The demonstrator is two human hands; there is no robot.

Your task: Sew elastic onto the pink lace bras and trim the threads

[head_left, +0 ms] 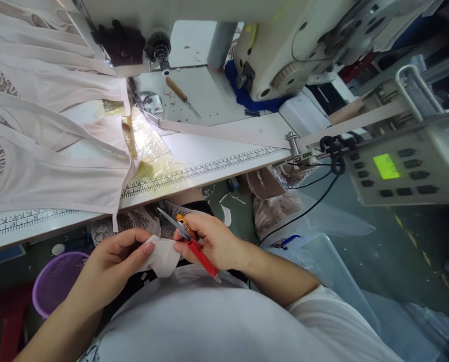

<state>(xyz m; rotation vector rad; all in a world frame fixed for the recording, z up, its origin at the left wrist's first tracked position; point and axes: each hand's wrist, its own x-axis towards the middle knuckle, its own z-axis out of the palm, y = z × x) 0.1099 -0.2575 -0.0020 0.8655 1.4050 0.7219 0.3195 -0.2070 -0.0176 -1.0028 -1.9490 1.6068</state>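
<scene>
My left hand [113,264] pinches a small pale piece of fabric [163,256] below the table's front edge, thumb and fingers closed on it. My right hand [209,241] touches the same piece with its fingertips and grips thread snips [188,236] with an orange body, a red handle and grey blades that point up and left. Both hands sit close together over my lap, in front of my white shirt.
A sewing machine [269,50] stands on the white table [216,151], whose front edge carries a ruler strip [194,173]. Pink garments [47,136] lie piled at left. A control box with a green screen [386,166] is at right. A purple basket [56,281] sits below left.
</scene>
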